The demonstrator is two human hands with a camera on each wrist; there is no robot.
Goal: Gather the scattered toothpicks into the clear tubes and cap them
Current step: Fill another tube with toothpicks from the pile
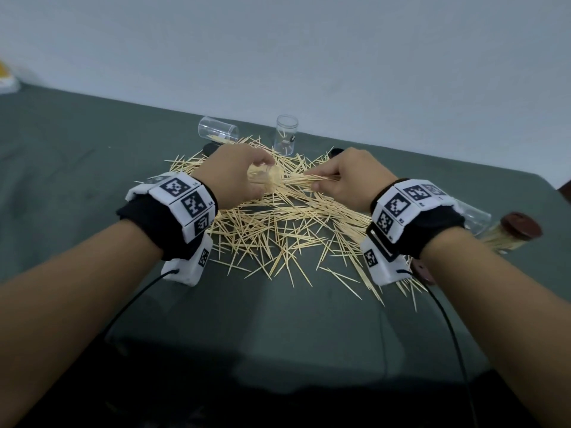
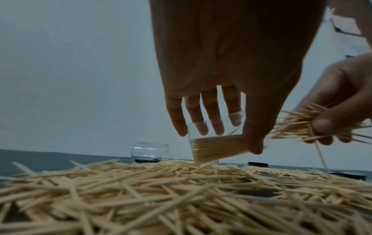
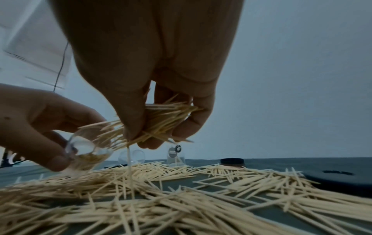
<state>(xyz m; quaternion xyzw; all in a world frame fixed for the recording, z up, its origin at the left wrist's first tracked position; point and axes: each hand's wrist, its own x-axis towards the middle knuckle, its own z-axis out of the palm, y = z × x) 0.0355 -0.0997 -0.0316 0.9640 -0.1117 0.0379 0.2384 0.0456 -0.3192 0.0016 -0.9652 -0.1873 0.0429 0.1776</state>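
currently mid-fill. left hand has its fingers and thumb curled round a clear tube, tipped on its side just above the toothpick pile, mouth turned toward the other hand. that tube is already partly packed with picks lying along its length. right hand pinches a loose bundle of toothpicks between thumb and curled fingers, tips aimed at the tube mouth.

risks, as judged from here:
- bundle is splayed, not squared. several tips fan wider than the tube mouth and would likely catch on the rim and spill back onto the pile.
- one pick hangs straight down out of the pinch toward the pile; it looks set to drop.
- tube is nearly level. picks already inside could slide out if the mouth dips any lower during the push.
- tube wall is smooth and held only by fingertips; a hard shove from the bundle could twist it in the grip.

around the pile: on its far side an empty tube lies on its side, and an upright tube stands with a few picks in it. dark caps sit at the far edge of the pile. to the right of the pile a filled, capped tube lies on the grey cloth. most of the toothpicks remain scattered, so the job looks far from done.
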